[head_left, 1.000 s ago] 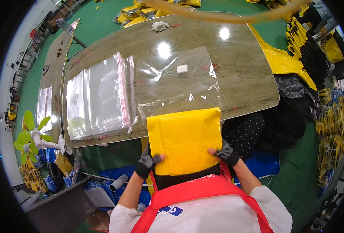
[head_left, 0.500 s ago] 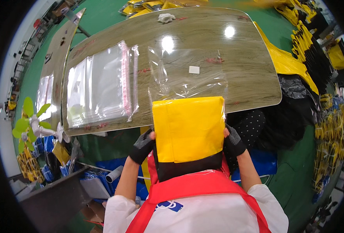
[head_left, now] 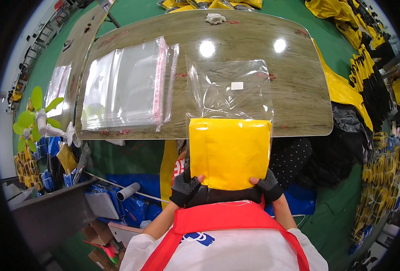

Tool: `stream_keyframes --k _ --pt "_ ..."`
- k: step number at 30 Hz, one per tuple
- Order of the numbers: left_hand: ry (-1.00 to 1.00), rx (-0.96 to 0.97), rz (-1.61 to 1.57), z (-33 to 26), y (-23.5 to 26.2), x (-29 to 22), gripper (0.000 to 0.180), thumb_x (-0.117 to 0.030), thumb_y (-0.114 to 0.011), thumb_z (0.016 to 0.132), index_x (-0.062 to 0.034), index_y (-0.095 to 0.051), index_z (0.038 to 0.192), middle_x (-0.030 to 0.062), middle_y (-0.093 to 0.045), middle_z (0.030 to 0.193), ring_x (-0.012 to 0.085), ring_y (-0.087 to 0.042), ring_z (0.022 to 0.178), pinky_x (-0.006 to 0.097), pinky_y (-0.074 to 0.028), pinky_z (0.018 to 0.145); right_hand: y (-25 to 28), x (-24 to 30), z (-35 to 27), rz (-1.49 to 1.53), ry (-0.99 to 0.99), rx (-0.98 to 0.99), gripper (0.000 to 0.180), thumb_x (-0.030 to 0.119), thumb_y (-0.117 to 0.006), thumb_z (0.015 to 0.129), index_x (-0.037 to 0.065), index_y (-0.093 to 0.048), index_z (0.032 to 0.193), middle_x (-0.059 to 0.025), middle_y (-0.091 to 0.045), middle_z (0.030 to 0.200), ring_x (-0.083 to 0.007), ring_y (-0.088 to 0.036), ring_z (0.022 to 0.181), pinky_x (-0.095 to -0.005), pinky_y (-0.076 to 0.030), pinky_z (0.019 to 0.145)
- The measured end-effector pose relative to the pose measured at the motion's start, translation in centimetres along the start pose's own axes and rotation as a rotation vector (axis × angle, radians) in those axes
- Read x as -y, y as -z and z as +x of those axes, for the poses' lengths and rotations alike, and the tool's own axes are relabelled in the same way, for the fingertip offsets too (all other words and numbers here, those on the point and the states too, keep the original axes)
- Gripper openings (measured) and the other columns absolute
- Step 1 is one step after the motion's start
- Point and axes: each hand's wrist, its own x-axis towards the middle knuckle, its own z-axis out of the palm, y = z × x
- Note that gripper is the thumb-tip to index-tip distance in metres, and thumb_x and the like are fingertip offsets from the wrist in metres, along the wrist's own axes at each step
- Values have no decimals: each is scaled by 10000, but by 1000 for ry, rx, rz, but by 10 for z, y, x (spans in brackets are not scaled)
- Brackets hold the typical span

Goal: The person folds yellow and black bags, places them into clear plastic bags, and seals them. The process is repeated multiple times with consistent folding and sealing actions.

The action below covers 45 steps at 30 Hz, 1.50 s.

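Observation:
A folded yellow item with a black lower part [head_left: 230, 151], apparently fabric, lies in front of me at the table's near edge. Its upper part sits inside a clear plastic bag [head_left: 227, 101], whose far end spreads over the tabletop. My left hand [head_left: 186, 189], in a dark fingerless glove with grey dots, pinches the lower left corner, thumb on top. Gloved the same way, my right hand [head_left: 268, 185] grips the lower right corner, its thumb also on the yellow face. The fingers beneath are hidden on both sides.
A stack of clear plastic bags [head_left: 123, 86] lies on the wood-grain table [head_left: 299, 90], left of my work. Farther back is a crumpled white cloth [head_left: 215, 18]. A green-bladed fan [head_left: 39, 119] stands at the left. Yellow and black goods [head_left: 367, 81] pile up at the right.
Both hands have slid from the sides of the yellow item down to its lower corners, thumbs now on its face. The view has shifted slightly.

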Motion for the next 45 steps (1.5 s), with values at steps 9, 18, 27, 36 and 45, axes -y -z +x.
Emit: stream_keyframes --k 9,18,27,36,45 --pt "-229 -27 -17 17 -2 33 491 -215 -539 886 -22 -387 1311 168 -530 1228 267 -517 1127 338 -402 936 32 26 -16 -260 69 209 462 298 -702 763 16 -556 1098 -96 -640 949 -224 -619 852 -322 -493 758" --pt "-287 139 -362 55 22 45 572 -437 -478 897 -8 -440 1272 145 -554 1186 270 -532 1090 351 -410 934 -1 26 6 624 26 -155 219 163 -646 813 26 -609 980 -7 -624 867 -96 -565 754 -235 -456 659" --pt "-151 -71 -503 25 1 110 666 -476 -598 831 -26 -433 1294 91 -537 1234 213 -516 1108 318 -400 950 -5 1 -43 374 -154 210 655 285 -694 790 4 -422 1316 -91 -490 1300 -188 -431 1210 -295 -305 1027" --pt "-76 317 -766 41 41 -32 567 -322 -665 821 -16 -469 1256 73 -555 1187 167 -513 1088 301 -409 943 20 30 10 208 -5 109 434 312 -688 786 -7 -613 1071 -54 -659 930 -154 -582 937 -289 -451 840" --pt "-184 345 -450 62 44 -21 630 -331 -655 817 -14 -404 1301 92 -540 1207 191 -516 1091 309 -385 965 23 30 13 323 33 53 428 269 -705 774 1 -602 1091 -62 -645 991 -137 -594 862 -270 -471 789"
